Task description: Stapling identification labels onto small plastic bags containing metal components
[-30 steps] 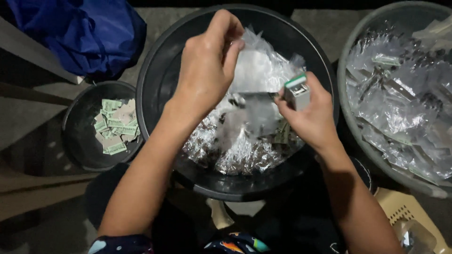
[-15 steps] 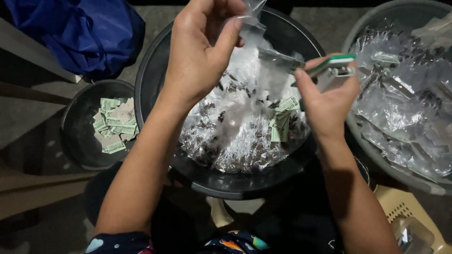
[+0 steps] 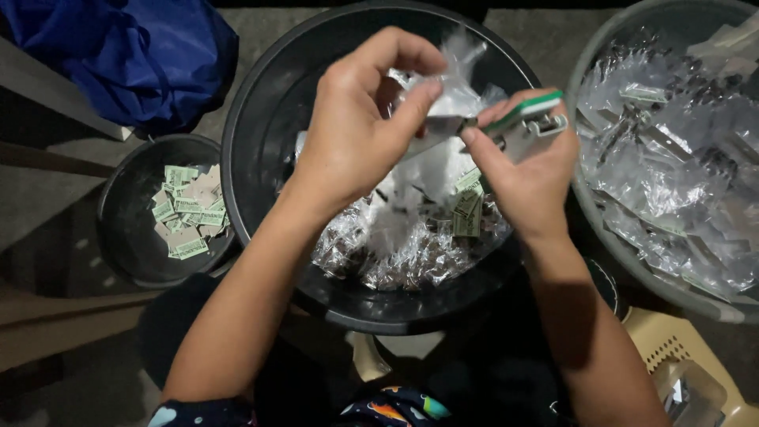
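Since the earlier frame both hands came closer together above the big round black plastic basin (image 3: 261,150), and the stapler now sits at the top of the bag instead of apart from it. Left hand (image 3: 360,130) pinches the folded top of a small clear plastic bag (image 3: 443,103) between thumb and bent fingers (image 3: 411,107), closed tight on it. Right hand (image 3: 530,170) is wrapped around a small green and white stapler (image 3: 526,115), fingers closed on it, its mouth touching the bag top at 3 o'clock from the left hand. Below the hands, inside the basin, lies a heap of filled clear packets (image 3: 403,245) with green paper labels (image 3: 468,207). At 9 o'clock stands a smaller black bowl (image 3: 126,237) holding loose green labels (image 3: 186,209). At 3 o'clock a grey basin (image 3: 589,205) holds more clear packets (image 3: 672,158). At 10 o'clock lies a blue cloth bag (image 3: 134,55).
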